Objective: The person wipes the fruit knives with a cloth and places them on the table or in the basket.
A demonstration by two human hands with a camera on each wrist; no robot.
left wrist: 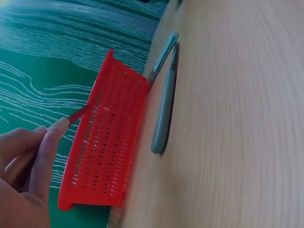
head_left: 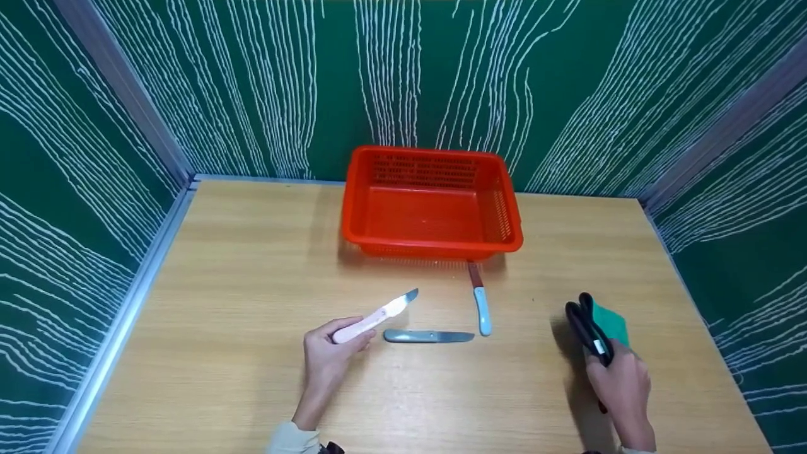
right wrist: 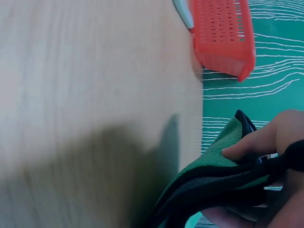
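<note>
My left hand (head_left: 331,362) holds a small knife by its pale pink handle (head_left: 362,327), the blade pointing up and right, above the table. In the left wrist view the blade (left wrist: 79,114) overlaps the red basket. Just right of that hand lies a grey-handled knife (head_left: 413,336), flat on the table. Beyond it, a knife with a light blue handle (head_left: 483,312) lies with its blade towards the basket. Over on the right, my right hand (head_left: 624,381) grips a folded green cloth with thick black edging (right wrist: 225,147), raised above its shadow; a small white label shows on the black.
A red plastic basket (head_left: 435,246) with perforated sides stands at the back middle of the wooden table (head_left: 233,265). Green panels (head_left: 340,82) with wavy white lines enclose the table at the back and both sides.
</note>
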